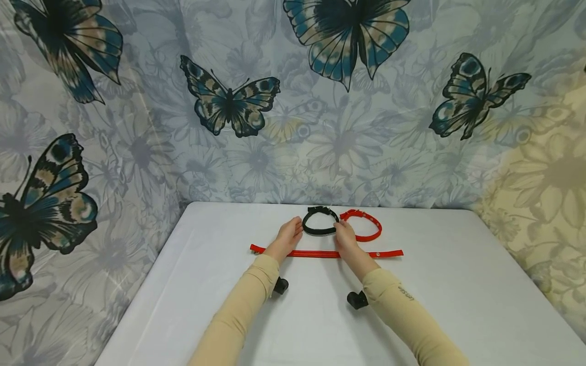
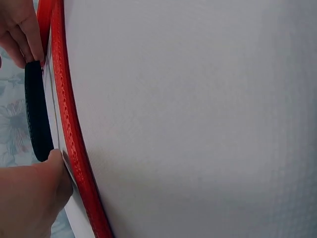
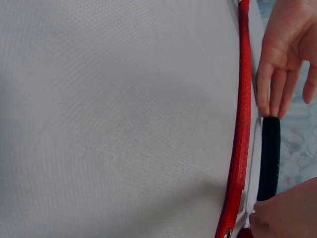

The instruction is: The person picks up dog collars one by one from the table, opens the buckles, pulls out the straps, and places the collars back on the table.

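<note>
A black collar [image 1: 319, 232] is sitting as a rounded loop near the far edge of the white table [image 1: 192, 284], right of its middle, between the person's two hands. At its left side the left hand [image 1: 288, 236] is holding its fingers straight, their tips touching the band in the right wrist view; this hand is grasping nothing. At the loop's right side the right hand [image 1: 347, 238] is likewise keeping its fingers extended, the tips resting against the black band in the left wrist view and not curling round it.

Just right of the black loop, a red looped collar [image 1: 379, 226] is lying with small light studs showing along its band; the right hand is partly covering its near left side, and whether they are touching I cannot tell. On the near side of both loops, a red strap [image 1: 316, 253] is stretching from left to right, passing under the two arms, with metal bits showing near its ends.

Nearer still, a black device is showing at each wrist, and beige sleeves [image 1: 238, 310] are covering both forearms, the right one bearing small dark lettering. Beyond the table, a floral backdrop [image 1: 343, 147] is hanging, its large blue-and-tan butterflies [image 1: 230, 107] spreading their wings.
</note>
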A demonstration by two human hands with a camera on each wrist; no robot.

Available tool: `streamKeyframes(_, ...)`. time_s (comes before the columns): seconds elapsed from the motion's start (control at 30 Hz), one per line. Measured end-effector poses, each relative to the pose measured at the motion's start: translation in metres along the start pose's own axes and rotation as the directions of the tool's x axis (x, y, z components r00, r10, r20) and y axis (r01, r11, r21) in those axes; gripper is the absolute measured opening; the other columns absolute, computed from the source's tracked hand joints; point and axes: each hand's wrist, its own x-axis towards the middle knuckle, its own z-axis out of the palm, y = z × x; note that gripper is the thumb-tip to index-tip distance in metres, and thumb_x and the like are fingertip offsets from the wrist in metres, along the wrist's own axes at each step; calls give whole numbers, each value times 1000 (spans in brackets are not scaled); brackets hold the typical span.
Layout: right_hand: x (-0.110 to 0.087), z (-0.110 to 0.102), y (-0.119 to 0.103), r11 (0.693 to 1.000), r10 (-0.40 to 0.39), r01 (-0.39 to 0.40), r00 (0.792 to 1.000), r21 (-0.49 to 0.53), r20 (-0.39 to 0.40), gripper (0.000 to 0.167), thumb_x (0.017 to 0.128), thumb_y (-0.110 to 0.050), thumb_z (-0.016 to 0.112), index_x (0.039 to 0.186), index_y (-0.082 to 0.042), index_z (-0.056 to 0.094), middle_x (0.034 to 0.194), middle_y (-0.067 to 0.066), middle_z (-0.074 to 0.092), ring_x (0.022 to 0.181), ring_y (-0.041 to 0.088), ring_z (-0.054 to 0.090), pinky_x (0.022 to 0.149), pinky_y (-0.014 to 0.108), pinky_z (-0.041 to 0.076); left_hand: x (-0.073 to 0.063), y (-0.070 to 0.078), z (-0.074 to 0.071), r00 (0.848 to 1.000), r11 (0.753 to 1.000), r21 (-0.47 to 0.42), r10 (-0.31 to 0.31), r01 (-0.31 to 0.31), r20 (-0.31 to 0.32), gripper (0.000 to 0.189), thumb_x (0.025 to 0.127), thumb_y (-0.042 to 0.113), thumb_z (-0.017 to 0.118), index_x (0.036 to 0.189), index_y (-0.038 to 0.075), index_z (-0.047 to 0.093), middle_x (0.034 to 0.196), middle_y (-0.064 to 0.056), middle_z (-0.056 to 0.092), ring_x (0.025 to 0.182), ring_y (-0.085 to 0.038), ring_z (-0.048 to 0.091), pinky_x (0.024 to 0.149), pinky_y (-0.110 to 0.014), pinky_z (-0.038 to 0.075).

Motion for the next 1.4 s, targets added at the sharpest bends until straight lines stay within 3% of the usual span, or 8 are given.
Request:
streamKeyframes(0.03,0,0,0,1000,-19,19,1000,-24,-11,57,103,-11,39,152,5,17,160,18,12,147,29,10,118,38,16,-20,11,8,1000,1000,1,0,0,-8,49,95,26,63,135,0,53,133,-13,55,118,-24,53,101,-32,43)
streamKeyframes(0.17,0,-1,4,991,-78,71,995,-112,-56,53,102,-12,44,149,7,28,156,23,24,144,32,21,116,40,21,-49,27,16,1000,1000,-13,11,-11,4,45,93,18,65,132,-3,56,127,-16,59,113,-25,55,98,-33,47)
streamKeyframes(0.23,-1,-2,6,986,-89,76,993,-148,-83,51,101,-14,46,147,5,33,152,22,31,141,32,27,115,40,24,-76,40,27,1000,1000,-10,11,-11,-28,43,93,11,64,132,-4,55,125,-17,59,113,-27,55,98,-36,47)
streamKeyframes(0.27,-1,-2,7,984,-93,77,991,-158,-96,51,101,-14,48,147,4,35,150,22,34,139,31,31,114,41,27,-76,40,28,999,1000,-7,13,-13,-41,41,92,11,65,129,-4,57,118,-17,61,108,-26,57,95,-36,49)
streamKeyframes(0.47,-3,-2,12,987,-97,75,984,-144,-148,49,98,-13,55,143,-1,42,138,19,44,120,27,46,104,38,41,-133,67,52,988,1000,18,15,-12,-154,36,91,3,65,125,-6,59,98,-10,58,90,-17,55,90,-32,53)
streamKeyframes(1.0,-12,-10,14,997,-62,56,992,-58,-110,56,93,-2,60,145,1,39,135,18,44,111,22,48,91,26,47,-145,73,44,991,998,31,-44,48,-127,37,86,0,71,121,-8,62,91,-7,62,77,-12,61,84,-27,54)
streamKeyframes(1.2,-24,-18,10,1000,-9,9,1000,-7,-11,64,94,-4,61,150,1,31,149,19,38,121,21,47,103,30,42,-153,80,35,996,996,44,-79,81,-36,36,85,-5,71,119,-10,63,102,-13,63,89,-17,63,87,-30,54)
streamKeyframes(1.4,-38,-27,7,998,31,-37,994,52,101,59,96,-3,58,149,2,33,148,21,41,94,3,60,97,24,46,-167,81,25,993,992,61,-116,115,19,43,86,-4,70,127,-9,58,98,-11,65,83,-15,65,85,-31,55)
